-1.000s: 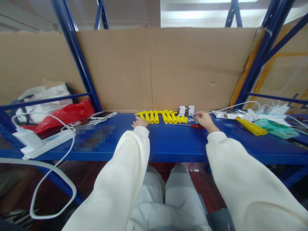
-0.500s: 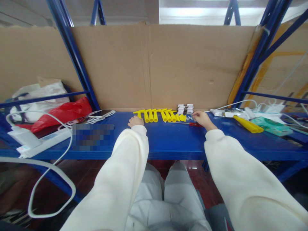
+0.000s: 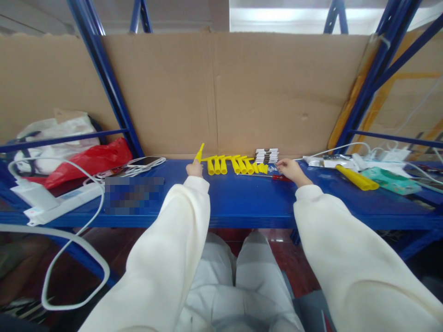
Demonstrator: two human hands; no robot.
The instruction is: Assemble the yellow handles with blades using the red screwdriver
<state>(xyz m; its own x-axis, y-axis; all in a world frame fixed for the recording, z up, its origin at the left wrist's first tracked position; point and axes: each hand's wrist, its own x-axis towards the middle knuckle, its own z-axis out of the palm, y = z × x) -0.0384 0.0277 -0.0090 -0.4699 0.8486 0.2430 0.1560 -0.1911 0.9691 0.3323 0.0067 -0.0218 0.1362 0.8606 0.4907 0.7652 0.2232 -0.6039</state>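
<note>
My left hand (image 3: 194, 169) is closed around a yellow plastic piece with a tapered tip (image 3: 200, 152), held upright at the left end of a row. Beside it on the blue shelf lie several yellow plastic tubes (image 3: 217, 166) with slanted tops, and smaller yellow pieces (image 3: 260, 168) farther right. My right hand (image 3: 290, 171) has its fingertips pinched together near a small heap of shiny bits (image 3: 272, 168); what they hold is too small to make out. Under that hand lies a screwdriver with a red handle (image 3: 278, 177), its shaft pointing left.
A stack of white-and-dark small parts (image 3: 266, 156) stands behind the heap. Cardboard (image 3: 277, 92) walls the back. To the right are a larger yellow tube (image 3: 357, 178) and a green packet (image 3: 391, 180). A power strip (image 3: 65, 206), phone (image 3: 145, 161) and red bag (image 3: 92, 161) lie left.
My left hand has closed on the leftmost yellow piece and tilted it from lying flat to pointing up. My right hand has stayed by the small bits.
</note>
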